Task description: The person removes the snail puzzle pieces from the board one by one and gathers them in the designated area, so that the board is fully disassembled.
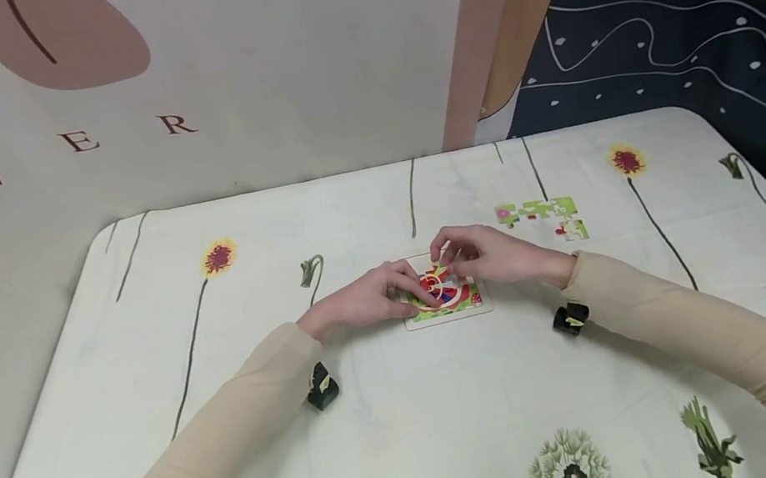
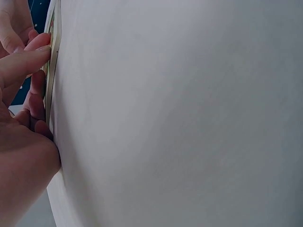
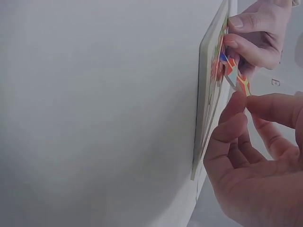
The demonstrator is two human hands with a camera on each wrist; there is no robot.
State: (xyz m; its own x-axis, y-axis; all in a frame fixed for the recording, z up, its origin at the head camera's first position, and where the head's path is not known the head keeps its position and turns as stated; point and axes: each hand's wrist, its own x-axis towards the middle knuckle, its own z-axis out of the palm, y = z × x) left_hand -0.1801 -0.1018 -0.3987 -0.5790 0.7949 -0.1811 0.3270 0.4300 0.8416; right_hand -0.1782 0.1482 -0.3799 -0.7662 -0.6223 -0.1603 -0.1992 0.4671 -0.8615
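The right hand (image 1: 488,253) pinches a piece (image 3: 243,85) between thumb and forefinger, its other fingers curled in behind. The piece, marked orange, yellow and blue, hangs tilted below those fingertips, its blue end down by the board (image 3: 205,71). The left hand (image 1: 379,294) has its fingers reaching out over the board's near-left part, fingertips resting on the picture (a busy one, mostly red and green). Whether a left finger also touches the blue end is hard to tell, as the two overlap there. The board lies flat on the table (image 1: 415,428), between the hands and partly under both. Beyond the right hand and off to its right, loose pieces (image 1: 539,208), mostly green, lie on the table, apart from the board. Just below each wrist, on the side toward the person, sits a small black camera (image 1: 322,386).
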